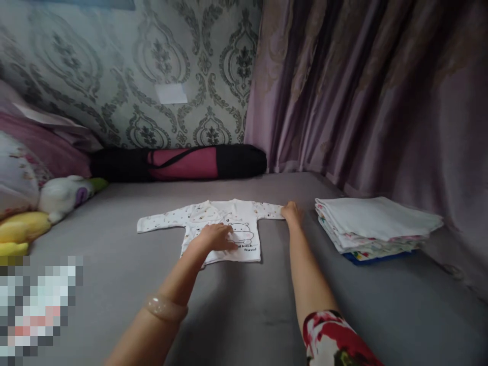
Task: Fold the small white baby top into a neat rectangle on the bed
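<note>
A small white baby shirt (pixel 244 209) lies spread on the grey bed sheet (pixel 244 315), both long sleeves stretched out sideways. Its front carries a cartoon animal print with lettering; small spots dot the sleeves. My left hand (pixel 218 237) rests over the middle of the shirt front, fingers extended and apart, covering part of the print. At the end of the right-hand sleeve, my right hand (pixel 292 211) has its fingers closed on the cuff. A pale bangle (pixel 166 308) circles my left wrist.
To the right sits a stack of folded cloths (pixel 375 221). A long black and red bag (pixel 183 163) lies along the patterned wall. Stuffed toys (pixel 64 195) are at the left, and a purple curtain (pixel 343 96) hangs at the right.
</note>
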### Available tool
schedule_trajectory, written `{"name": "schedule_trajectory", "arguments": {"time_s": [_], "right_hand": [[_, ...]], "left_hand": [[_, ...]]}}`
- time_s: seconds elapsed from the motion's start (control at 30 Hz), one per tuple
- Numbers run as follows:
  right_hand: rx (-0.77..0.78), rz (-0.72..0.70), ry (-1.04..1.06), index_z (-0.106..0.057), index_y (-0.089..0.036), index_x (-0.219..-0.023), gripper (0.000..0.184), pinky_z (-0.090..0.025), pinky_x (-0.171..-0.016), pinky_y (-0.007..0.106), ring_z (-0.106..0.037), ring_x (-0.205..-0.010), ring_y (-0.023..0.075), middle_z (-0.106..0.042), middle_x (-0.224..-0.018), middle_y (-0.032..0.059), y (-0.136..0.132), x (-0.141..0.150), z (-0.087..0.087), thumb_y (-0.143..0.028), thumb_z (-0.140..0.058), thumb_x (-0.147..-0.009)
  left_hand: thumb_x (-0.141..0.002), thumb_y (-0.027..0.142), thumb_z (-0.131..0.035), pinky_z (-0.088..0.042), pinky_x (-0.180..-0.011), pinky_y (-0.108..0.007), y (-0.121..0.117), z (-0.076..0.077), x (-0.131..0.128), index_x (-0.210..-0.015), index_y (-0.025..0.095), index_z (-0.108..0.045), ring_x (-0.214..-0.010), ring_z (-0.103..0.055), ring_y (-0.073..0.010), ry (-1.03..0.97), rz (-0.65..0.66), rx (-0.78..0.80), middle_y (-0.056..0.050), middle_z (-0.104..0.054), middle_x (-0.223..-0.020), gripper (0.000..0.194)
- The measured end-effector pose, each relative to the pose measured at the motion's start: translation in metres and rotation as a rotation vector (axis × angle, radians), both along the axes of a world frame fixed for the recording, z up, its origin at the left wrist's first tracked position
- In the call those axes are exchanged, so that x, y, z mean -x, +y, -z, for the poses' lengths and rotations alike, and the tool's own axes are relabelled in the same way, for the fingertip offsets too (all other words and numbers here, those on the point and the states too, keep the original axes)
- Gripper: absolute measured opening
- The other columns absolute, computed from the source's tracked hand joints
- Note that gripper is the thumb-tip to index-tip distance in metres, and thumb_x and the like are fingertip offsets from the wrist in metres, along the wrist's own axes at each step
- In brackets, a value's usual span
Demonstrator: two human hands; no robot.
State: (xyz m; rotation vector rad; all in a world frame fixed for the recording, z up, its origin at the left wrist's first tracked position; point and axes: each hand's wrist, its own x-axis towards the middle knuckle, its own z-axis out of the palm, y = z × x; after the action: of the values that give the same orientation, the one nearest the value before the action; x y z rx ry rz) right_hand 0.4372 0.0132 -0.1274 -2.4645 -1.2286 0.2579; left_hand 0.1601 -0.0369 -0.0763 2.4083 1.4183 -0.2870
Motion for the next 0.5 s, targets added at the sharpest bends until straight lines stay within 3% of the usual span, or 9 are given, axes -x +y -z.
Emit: {"name": "schedule_trajectory", "arguments": {"time_s": [0.13, 0.27, 0.4, 0.5], "right_hand": [[0.046, 0.024, -0.072, -0.067, -0.011, -0.114, 0.035, -0.042, -0.096, 0.043, -0.048, -0.123, 0.032, -0.059, -0.124, 0.0202, 0.0, -0.012, 0.01, -0.019, -0.047, -0.086], [0.036, 0.024, -0.023, -0.069, -0.014, -0.112, 0.035, -0.043, -0.096, 0.041, -0.054, -0.118, 0.0317, -0.063, -0.118, 0.0192, 0.007, -0.024, 0.014, -0.025, -0.052, -0.083], [-0.061, -0.032, 0.171, -0.072, -0.015, -0.098, 0.026, -0.045, -0.09, 0.033, -0.061, -0.108, 0.0281, -0.07, -0.102, 0.0144, 0.017, -0.037, 0.014, -0.023, -0.06, -0.076], [-0.198, -0.023, 0.408, -0.071, -0.014, -0.091, 0.02, -0.049, -0.079, 0.028, -0.066, -0.094, 0.0235, -0.071, -0.084, 0.0091, 0.021, -0.045, 0.013, -0.022, -0.062, -0.076]], "left_hand": [[-0.088, 0.042, -0.049, -0.048, -0.079, -0.034, 0.033, 0.011, -0.012, -0.105, 0.02, -0.067, -0.097, -0.065, -0.0273, -0.103, -0.054, -0.121, -0.011, -0.07, -0.105, 0.033], [-0.091, 0.027, -0.044, -0.047, -0.088, -0.031, 0.066, 0.037, -0.035, -0.111, 0.017, -0.064, -0.106, -0.062, -0.0227, -0.331, 0.062, -0.257, -0.011, -0.067, -0.115, 0.03], [-0.09, 0.025, -0.046, -0.038, -0.105, -0.032, 0.092, 0.065, -0.06, -0.124, 0.012, -0.057, -0.125, -0.051, -0.0225, -0.461, 0.186, -0.282, -0.015, -0.058, -0.132, 0.038], [-0.09, 0.036, -0.049, -0.029, -0.113, -0.037, 0.102, 0.081, -0.071, -0.134, 0.013, -0.048, -0.138, -0.036, -0.0256, -0.447, 0.181, -0.242, -0.016, -0.045, -0.144, 0.05]]}}
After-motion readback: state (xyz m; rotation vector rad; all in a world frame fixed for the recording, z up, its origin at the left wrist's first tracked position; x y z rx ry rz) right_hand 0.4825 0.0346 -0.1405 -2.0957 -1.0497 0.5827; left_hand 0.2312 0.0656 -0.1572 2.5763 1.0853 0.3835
